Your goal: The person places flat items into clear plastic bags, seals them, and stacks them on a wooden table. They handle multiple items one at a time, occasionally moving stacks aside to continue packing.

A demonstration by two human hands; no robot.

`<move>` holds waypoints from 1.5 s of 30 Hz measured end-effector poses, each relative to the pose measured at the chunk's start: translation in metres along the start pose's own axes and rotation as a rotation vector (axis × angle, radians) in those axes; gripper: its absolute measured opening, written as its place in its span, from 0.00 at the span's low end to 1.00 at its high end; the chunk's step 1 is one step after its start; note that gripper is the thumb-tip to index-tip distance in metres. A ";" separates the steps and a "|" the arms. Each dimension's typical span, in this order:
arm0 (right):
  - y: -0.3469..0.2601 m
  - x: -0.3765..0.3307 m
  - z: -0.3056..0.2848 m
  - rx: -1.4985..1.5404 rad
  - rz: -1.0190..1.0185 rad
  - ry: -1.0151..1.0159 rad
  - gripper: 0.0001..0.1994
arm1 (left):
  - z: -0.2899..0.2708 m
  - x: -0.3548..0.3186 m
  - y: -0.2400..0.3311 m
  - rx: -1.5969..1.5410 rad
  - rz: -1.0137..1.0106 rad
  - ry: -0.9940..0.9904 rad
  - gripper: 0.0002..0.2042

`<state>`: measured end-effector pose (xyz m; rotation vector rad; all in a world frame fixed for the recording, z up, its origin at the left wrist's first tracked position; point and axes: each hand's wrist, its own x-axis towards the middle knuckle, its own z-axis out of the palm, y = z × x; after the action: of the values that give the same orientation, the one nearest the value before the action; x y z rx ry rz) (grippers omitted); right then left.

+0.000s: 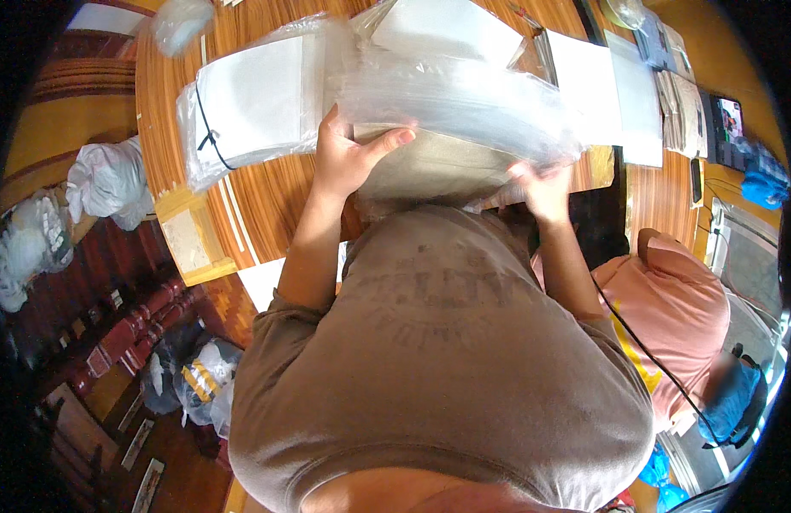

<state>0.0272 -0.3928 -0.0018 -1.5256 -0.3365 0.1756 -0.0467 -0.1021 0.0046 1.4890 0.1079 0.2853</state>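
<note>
At the near edge of the wooden tabletop point(267, 197), left hand point(348, 158) and right hand point(545, 190) both closed on a stack of clear plastic sleeves point(455, 107), seemingly squaring or lifting it. Next, likely a firm, even pull. Beside it, a black-banded bundle of white sheets point(254, 103).

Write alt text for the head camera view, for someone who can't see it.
Seen from above, a person's left hand and right hand grip a stack of clear plastic bags at the edge of a striped wooden table. A bundle of white sheets in plastic lies to the left, more white sheets to the right, where another person in a pink shirt sits.
</note>
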 end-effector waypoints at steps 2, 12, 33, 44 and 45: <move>-0.051 0.030 0.010 -0.218 -0.377 0.173 0.60 | -0.002 0.001 -0.005 0.029 0.012 -0.005 0.23; -0.122 0.089 0.031 -0.921 -0.423 -0.337 0.09 | -0.002 0.010 -0.013 -0.022 0.087 -0.027 0.25; -0.138 0.130 0.019 -0.531 -0.063 -0.303 0.11 | 0.007 0.028 -0.017 -0.089 0.036 -0.037 0.21; -0.158 0.147 0.018 -0.455 0.157 -0.195 0.22 | 0.004 0.029 -0.028 -0.057 0.024 -0.043 0.23; -0.158 0.150 0.016 -0.429 0.134 -0.105 0.23 | 0.006 0.029 -0.026 -0.064 0.081 -0.028 0.23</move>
<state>0.1486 -0.3368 0.1711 -1.9693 -0.3708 0.3044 -0.0147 -0.1020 -0.0178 1.4352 0.0159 0.3301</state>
